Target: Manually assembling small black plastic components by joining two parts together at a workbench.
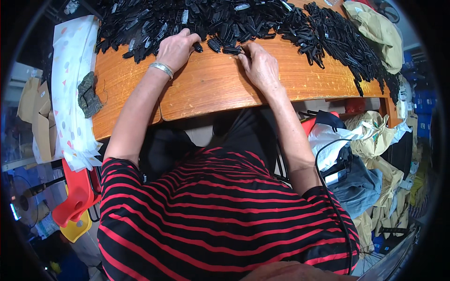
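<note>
Black plastic clips (225, 21) are the business on this wooden table (211, 89), and sorting looks well underway. Nearest, both forearms reach up from the striped shirt (215, 210). Right hand (260, 65) sits at twelve o'clock, fingertips pinched together on a single clip (233, 49) at the pile's near edge. Left hand (176, 48), bracelet (161, 69) on its wrist, lies at eleven o'clock with fingers curled down onto loose clips. Beyond, the heap runs from eleven round to two o'clock. Next move, I'd judge, calls for drawing that pinched piece clear without dragging neighbours along.
</note>
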Demonstrator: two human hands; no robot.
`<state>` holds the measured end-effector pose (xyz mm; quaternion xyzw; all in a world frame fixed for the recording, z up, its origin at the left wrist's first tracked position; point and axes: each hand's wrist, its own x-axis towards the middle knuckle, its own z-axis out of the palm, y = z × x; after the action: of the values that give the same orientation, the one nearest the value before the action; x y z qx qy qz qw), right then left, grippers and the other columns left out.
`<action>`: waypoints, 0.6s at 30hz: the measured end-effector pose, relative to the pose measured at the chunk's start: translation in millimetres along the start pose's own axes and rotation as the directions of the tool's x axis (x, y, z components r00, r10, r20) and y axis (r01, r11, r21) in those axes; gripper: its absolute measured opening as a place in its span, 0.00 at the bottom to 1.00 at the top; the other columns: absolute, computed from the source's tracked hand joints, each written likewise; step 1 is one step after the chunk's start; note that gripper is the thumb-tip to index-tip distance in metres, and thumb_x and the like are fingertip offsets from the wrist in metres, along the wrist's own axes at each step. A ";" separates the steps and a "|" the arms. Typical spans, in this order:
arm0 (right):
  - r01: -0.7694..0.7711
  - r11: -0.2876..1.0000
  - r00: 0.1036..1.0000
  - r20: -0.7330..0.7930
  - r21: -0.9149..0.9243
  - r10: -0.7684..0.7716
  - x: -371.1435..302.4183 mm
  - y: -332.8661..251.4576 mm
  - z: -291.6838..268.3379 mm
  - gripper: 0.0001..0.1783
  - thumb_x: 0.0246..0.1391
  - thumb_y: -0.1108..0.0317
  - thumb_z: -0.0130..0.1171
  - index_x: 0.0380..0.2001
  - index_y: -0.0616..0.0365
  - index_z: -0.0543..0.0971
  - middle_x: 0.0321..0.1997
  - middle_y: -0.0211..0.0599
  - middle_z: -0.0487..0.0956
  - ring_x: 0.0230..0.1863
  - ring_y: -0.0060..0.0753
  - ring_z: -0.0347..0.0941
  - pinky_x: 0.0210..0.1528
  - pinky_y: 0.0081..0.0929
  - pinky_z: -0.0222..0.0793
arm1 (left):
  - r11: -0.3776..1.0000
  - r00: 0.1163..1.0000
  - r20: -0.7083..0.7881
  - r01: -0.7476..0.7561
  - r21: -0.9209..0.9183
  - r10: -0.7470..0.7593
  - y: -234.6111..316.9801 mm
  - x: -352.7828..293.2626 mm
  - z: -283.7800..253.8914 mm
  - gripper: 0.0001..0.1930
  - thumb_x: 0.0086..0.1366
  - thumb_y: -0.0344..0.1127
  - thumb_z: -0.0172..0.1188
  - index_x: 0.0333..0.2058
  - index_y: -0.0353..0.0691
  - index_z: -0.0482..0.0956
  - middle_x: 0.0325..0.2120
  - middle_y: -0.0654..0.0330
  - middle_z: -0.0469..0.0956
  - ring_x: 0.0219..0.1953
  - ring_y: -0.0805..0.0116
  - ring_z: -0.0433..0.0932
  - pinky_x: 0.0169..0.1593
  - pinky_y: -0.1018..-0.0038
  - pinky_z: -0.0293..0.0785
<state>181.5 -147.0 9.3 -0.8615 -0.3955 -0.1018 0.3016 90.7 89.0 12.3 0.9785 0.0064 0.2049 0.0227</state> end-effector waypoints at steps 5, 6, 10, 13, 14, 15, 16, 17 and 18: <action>-0.036 0.986 0.999 -0.004 0.165 0.037 -9.7 -6.6 3.7 0.13 0.55 0.62 0.60 0.36 0.63 0.76 0.31 0.50 0.80 0.32 0.48 0.78 0.35 0.38 0.72 | 0.989 0.994 0.048 0.099 -0.108 -0.094 13.5 -12.4 -12.1 0.10 0.55 0.33 0.65 0.38 0.47 0.80 0.31 0.61 0.76 0.31 0.57 0.79 0.34 0.66 0.75; -0.040 0.973 0.999 0.002 0.229 0.040 -12.2 -9.0 5.2 0.13 0.54 0.64 0.60 0.38 0.62 0.77 0.33 0.48 0.80 0.33 0.45 0.78 0.36 0.36 0.73 | 0.971 0.987 0.085 0.150 -0.185 -0.136 16.3 -15.5 -13.8 0.10 0.55 0.34 0.65 0.38 0.46 0.81 0.32 0.61 0.78 0.33 0.57 0.79 0.36 0.66 0.76; 0.064 0.946 0.998 -0.046 0.319 -0.052 -14.4 -34.7 11.4 0.13 0.53 0.66 0.61 0.40 0.61 0.77 0.38 0.45 0.78 0.35 0.42 0.78 0.38 0.34 0.74 | 0.874 0.957 0.230 0.260 -0.410 -0.176 30.4 -22.0 -17.3 0.12 0.55 0.36 0.65 0.39 0.42 0.81 0.31 0.56 0.81 0.34 0.61 0.80 0.39 0.68 0.75; 0.081 0.952 0.996 0.023 0.294 -0.092 -13.7 -41.5 15.2 0.13 0.53 0.68 0.61 0.41 0.61 0.77 0.38 0.46 0.77 0.37 0.43 0.78 0.39 0.34 0.74 | 0.803 0.926 0.334 0.332 -0.496 -0.177 41.5 -25.5 -19.7 0.13 0.55 0.38 0.65 0.39 0.43 0.82 0.30 0.56 0.82 0.34 0.58 0.81 0.41 0.66 0.75; 0.087 0.952 0.995 0.023 0.294 -0.098 -13.7 -42.2 17.9 0.13 0.53 0.68 0.61 0.41 0.61 0.77 0.38 0.46 0.77 0.37 0.43 0.78 0.39 0.34 0.74 | 0.717 0.952 0.282 0.277 -0.640 -0.116 35.6 -29.7 -6.7 0.15 0.58 0.39 0.65 0.41 0.38 0.80 0.28 0.56 0.82 0.28 0.65 0.80 0.32 0.71 0.75; 0.085 0.947 0.995 0.031 0.310 -0.099 -13.6 -41.8 21.8 0.13 0.53 0.67 0.60 0.41 0.60 0.77 0.39 0.45 0.77 0.38 0.47 0.77 0.39 0.38 0.73 | 0.717 0.953 0.278 0.278 -0.639 -0.122 33.8 -34.5 -1.4 0.15 0.58 0.39 0.65 0.41 0.38 0.80 0.28 0.56 0.82 0.28 0.65 0.80 0.32 0.71 0.75; 0.077 0.943 0.995 0.040 0.325 -0.095 -14.2 -40.0 25.4 0.13 0.53 0.67 0.60 0.41 0.58 0.77 0.39 0.43 0.76 0.39 0.51 0.75 0.39 0.41 0.73 | 0.441 0.899 0.402 0.436 -0.784 -0.175 35.4 -36.5 -0.7 0.16 0.59 0.39 0.65 0.43 0.37 0.79 0.27 0.58 0.81 0.25 0.70 0.78 0.28 0.75 0.73; 0.078 0.943 0.994 0.041 0.325 -0.097 -14.7 -37.8 28.2 0.13 0.53 0.67 0.60 0.41 0.58 0.77 0.39 0.43 0.76 0.39 0.51 0.75 0.39 0.41 0.73 | 0.113 0.830 0.528 0.551 -0.827 -0.180 36.2 -38.3 -0.3 0.17 0.60 0.39 0.65 0.45 0.36 0.78 0.25 0.60 0.80 0.23 0.74 0.77 0.23 0.78 0.70; 0.057 0.929 0.996 0.043 0.365 -0.077 -15.1 -35.3 30.6 0.13 0.53 0.68 0.60 0.42 0.58 0.77 0.38 0.44 0.77 0.38 0.50 0.76 0.38 0.40 0.73 | 0.112 0.830 0.528 0.551 -0.827 -0.182 37.0 -40.3 -0.2 0.17 0.60 0.39 0.65 0.45 0.36 0.78 0.25 0.60 0.80 0.23 0.74 0.77 0.23 0.78 0.70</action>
<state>143.2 -120.1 -5.9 -0.7794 -0.4450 -0.0128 0.4409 53.8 51.2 -1.9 0.7298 0.1201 0.0017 0.6730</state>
